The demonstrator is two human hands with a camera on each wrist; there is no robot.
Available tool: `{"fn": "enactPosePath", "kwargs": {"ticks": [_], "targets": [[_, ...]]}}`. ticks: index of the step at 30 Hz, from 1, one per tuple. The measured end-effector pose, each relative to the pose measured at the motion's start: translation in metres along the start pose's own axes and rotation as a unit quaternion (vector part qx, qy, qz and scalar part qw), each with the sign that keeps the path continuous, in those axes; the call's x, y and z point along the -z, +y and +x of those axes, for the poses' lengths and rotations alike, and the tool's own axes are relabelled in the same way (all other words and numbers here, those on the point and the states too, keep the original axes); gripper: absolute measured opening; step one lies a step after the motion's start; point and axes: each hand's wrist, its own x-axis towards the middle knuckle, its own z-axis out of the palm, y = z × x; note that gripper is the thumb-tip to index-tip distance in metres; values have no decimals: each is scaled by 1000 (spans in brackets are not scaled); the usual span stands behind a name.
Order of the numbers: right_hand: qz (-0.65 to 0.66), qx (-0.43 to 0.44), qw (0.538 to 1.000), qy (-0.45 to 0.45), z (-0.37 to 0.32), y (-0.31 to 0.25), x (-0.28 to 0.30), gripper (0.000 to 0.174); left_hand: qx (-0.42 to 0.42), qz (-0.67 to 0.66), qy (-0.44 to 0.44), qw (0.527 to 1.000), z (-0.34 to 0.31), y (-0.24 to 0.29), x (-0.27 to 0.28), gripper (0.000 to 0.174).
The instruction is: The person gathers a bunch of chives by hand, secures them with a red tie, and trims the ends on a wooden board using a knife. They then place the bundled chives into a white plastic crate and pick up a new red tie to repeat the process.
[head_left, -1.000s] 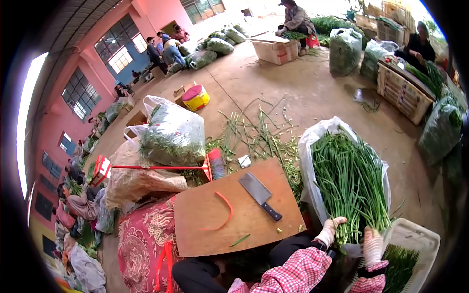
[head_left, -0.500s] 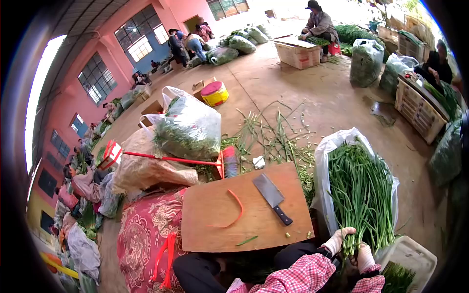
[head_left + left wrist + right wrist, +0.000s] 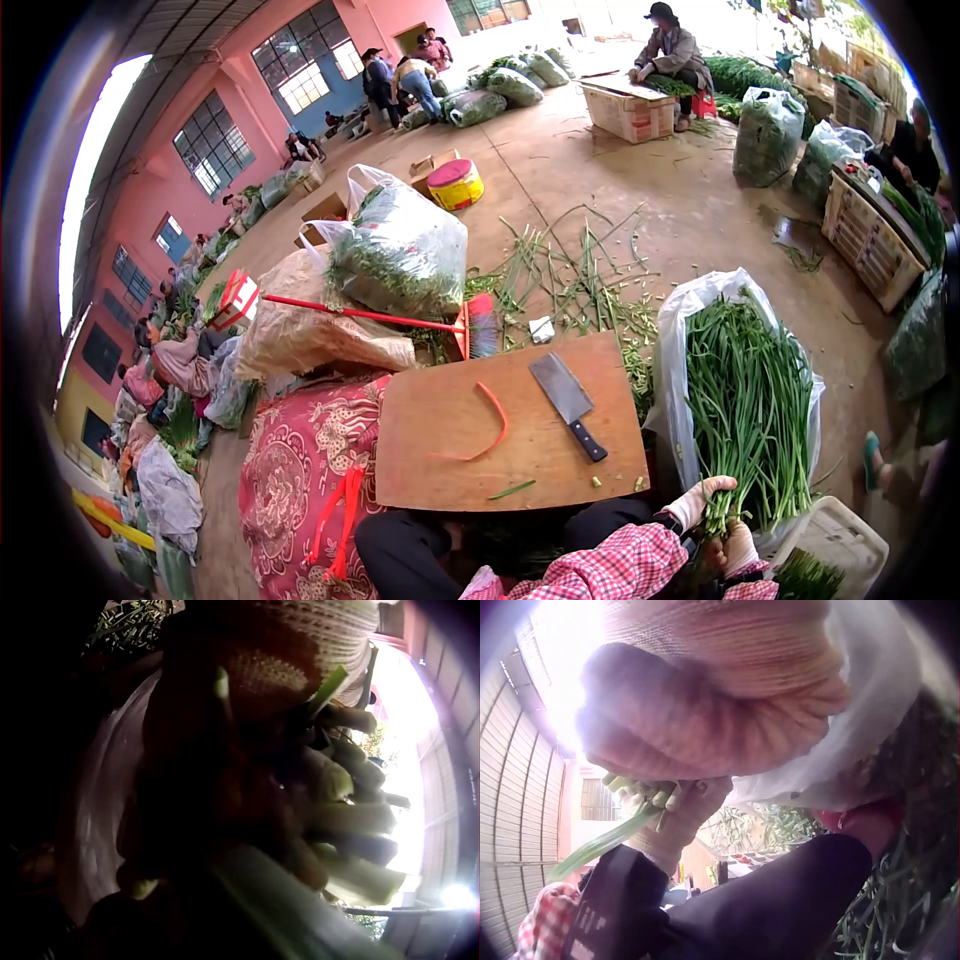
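Observation:
A bunch of long green leafy stalks (image 3: 745, 410) lies in an opened white plastic bag (image 3: 675, 360) at the right of the head view. My gloved left hand (image 3: 700, 500) grips its lower end, thumb across the stalks. Just below and to the right, my gloved right hand (image 3: 738, 548) holds the same end with curled fingers. Thick pale cut ends (image 3: 364, 877) poke out beside the left hand in the dark left wrist view. In the right wrist view the curled right hand (image 3: 705, 712) fills the top, with the left hand (image 3: 671, 844) and the stalk ends beyond it.
A wooden board (image 3: 450, 430) beside me bears a cleaver (image 3: 565, 390) and a red strip (image 3: 497, 420). A white crate (image 3: 850, 535) with more greens stands right of my hands. Beyond the board are a red-handled broom (image 3: 482, 325), a full bag (image 3: 400, 255) and scattered trimmings (image 3: 570, 270).
My right hand has moved left toward my left hand, and both now meet at the stalks' lower end. The head view has turned slightly, shifting the scene rightward.

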Motion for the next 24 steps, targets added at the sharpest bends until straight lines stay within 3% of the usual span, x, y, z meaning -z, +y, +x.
{"fn": "enactPosePath", "kwargs": {"ticks": [2, 4, 5, 6, 8, 9, 10, 11, 12, 13, 14, 17, 18, 19, 20, 22, 24], "targets": [[14, 2, 1000, 17, 1, 4, -1, 41, -7, 11, 9, 1000, -2, 2, -1, 26], [11, 42, 999, -8, -12, 9, -21, 44, 82, -19, 29, 996, -13, 6, -10, 24], [89, 73, 993, -8, 0, 19, -14, 57, 78, -19, 41, 996, -12, 6, -10, 22], [89, 73, 993, -8, -14, 13, -15, 57, 77, -19, 41, 996, -4, 3, -8, 22], [-236, 99, 967, 4, -51, -3, -17, 47, -13, -21, 56, 998, 13, -5, 2, 22], [-374, 232, 894, 86, -49, -6, -17, 55, -19, -8, 75, 997, 10, -5, -2, 19], [-505, 284, 803, 138, -48, -13, -16, 40, -22, 17, 68, 997, 9, -3, -1, 18], [-467, 371, 780, 190, -54, -8, -13, 32, -23, 3, 61, 998, 6, -3, 0, 20], [-424, 456, 745, 241, -85, -19, -53, 30, -24, -9, 50, 998, 4, -3, -2, 21], [-520, 489, 621, 323, -89, -19, -52, 41, -86, 32, 62, 994, 7, -19, -3, 18], [-603, 505, 478, 391, -84, -21, -49, 55, -86, 17, 14, 996, -6, -4, -4, 14], [-705, 450, 417, 354, -75, -32, -64, 97, -157, 18, 2, 988, -37, 2, -27, 10], [-719, 417, 440, 341, -73, -35, -75, 100, -180, 20, -3, 983, -37, 6, -29, 9], [-730, 429, 413, 334, -52, -34, -58, 101, -140, -8, 33, 990, -41, 5, -30, 9], [-734, 397, 424, 351, -54, -37, -65, 103, -200, 44, 60, 977, -34, 3, -23, 10], [-735, 375, 437, 357, -35, -46, -52, 108, -65, -11, 17, 998, -38, 15, -23, 11], [-735, 352, 455, 358, -32, -50, -52, 109, -129, 36, 86, 987, -34, 14, -25, 13]]}}
